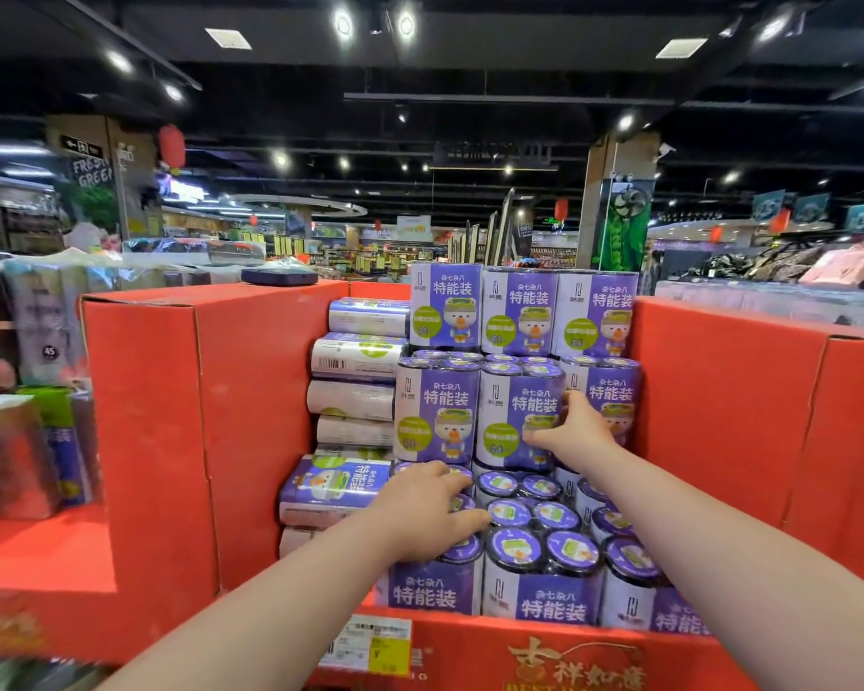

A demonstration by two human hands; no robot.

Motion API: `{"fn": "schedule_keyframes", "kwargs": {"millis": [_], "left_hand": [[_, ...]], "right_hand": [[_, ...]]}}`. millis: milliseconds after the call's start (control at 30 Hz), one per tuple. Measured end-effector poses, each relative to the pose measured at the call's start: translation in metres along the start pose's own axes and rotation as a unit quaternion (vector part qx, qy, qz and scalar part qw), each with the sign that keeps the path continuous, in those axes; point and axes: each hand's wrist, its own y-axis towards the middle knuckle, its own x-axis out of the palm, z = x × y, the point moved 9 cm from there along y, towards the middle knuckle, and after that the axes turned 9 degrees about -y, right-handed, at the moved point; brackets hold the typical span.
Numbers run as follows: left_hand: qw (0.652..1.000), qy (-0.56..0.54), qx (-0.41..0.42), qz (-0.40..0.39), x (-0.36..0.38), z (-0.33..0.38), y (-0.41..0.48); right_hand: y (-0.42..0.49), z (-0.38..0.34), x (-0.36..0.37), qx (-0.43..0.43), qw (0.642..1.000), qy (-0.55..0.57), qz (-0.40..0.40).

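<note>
Head view: a red bin (250, 391) holds stacked purple packs (520, 311). In the second tier the middle pack (515, 416) stands upright. The right hand (574, 428) grips its right side, thumb in front. The left hand (420, 511) lies spread, fingers nearly straight, atop the front pack (430, 591).

Plenty of shine here: the purple-and-white cylindrical roll packs (517, 416) inside the red cardboard display bin (250, 391) wear clear, glossy plastic film that catches the ceiling lights. The bin's walls look matt and smooth, creased at the folds. On the bin's front lip sits a white-and-yellow paper price label (372, 645), flat and dull. Left of the bin, film-wrapped goods (36, 291) glint too.
</note>
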Motion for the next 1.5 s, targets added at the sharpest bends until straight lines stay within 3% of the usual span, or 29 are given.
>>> {"fn": "schedule_keyframes", "kwargs": {"millis": [400, 533, 667, 800, 1000, 1267, 1500], "left_hand": [[0.999, -0.038, -0.020, 0.030, -0.006, -0.002, -0.004], [0.994, 0.038, -0.064, 0.081, -0.018, 0.000, -0.015], [0.987, 0.041, -0.087, 0.130, -0.026, 0.006, -0.036], [0.982, 0.025, -0.086, 0.168, -0.030, 0.011, -0.071], [0.970, 0.007, -0.141, 0.200, -0.015, -0.006, -0.146], [0.959, 0.096, -0.237, 0.121, 0.024, -0.038, -0.263], [0.948, 0.093, -0.286, 0.103, 0.038, -0.054, -0.378]], "right_hand": [[-0.023, 0.001, -0.013, -0.005, 1.000, 0.003, 0.007], [-0.047, -0.012, -0.026, -0.061, 0.994, -0.088, 0.007], [-0.080, -0.028, -0.021, -0.149, 0.970, -0.191, -0.016], [-0.126, -0.053, -0.007, -0.252, 0.924, -0.285, -0.027], [-0.199, -0.089, 0.030, -0.380, 0.891, -0.246, -0.045], [-0.295, -0.098, 0.093, -0.447, 0.852, -0.232, -0.144], [-0.400, -0.094, 0.143, -0.474, 0.811, -0.265, -0.217]]}}
